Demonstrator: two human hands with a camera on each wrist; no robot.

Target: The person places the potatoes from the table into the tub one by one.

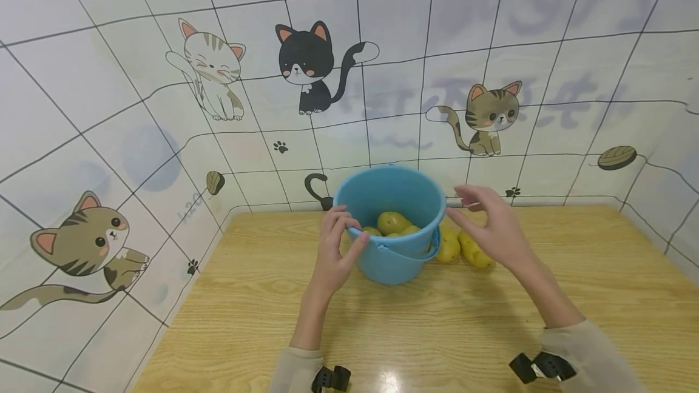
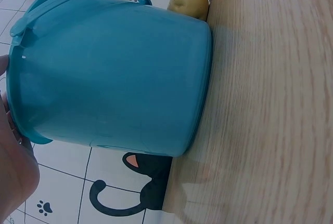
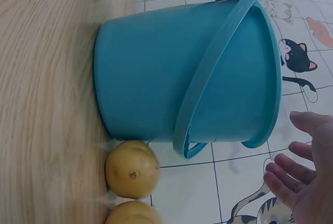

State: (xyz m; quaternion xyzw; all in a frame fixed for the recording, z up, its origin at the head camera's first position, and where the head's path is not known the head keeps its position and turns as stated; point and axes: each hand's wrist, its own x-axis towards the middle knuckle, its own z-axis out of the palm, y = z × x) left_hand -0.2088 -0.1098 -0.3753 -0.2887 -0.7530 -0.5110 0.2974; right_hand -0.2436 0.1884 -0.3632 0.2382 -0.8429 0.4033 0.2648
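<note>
A light-blue plastic bucket (image 1: 394,262) stands upright on the wooden table, its handle (image 1: 406,256) hanging down on the near right side. Inside it lie several yellow, pear-like fruits (image 1: 392,223). My left hand (image 1: 334,253) grips the rim at the left, fingers over the edge and thumb at the near side. Just off the right rim, my right hand (image 1: 494,223) is held in the air with thumb and fingers apart, nothing between them. Below that hand, two more yellow fruits, one nearer the bucket (image 3: 132,169) and one farther off (image 1: 475,250), rest on the table.
The wooden table (image 1: 246,302) ends against a tiled-pattern wall (image 1: 393,90) with cartoon cats, close behind the bucket. Another wall (image 1: 82,138) rises along the table's left side.
</note>
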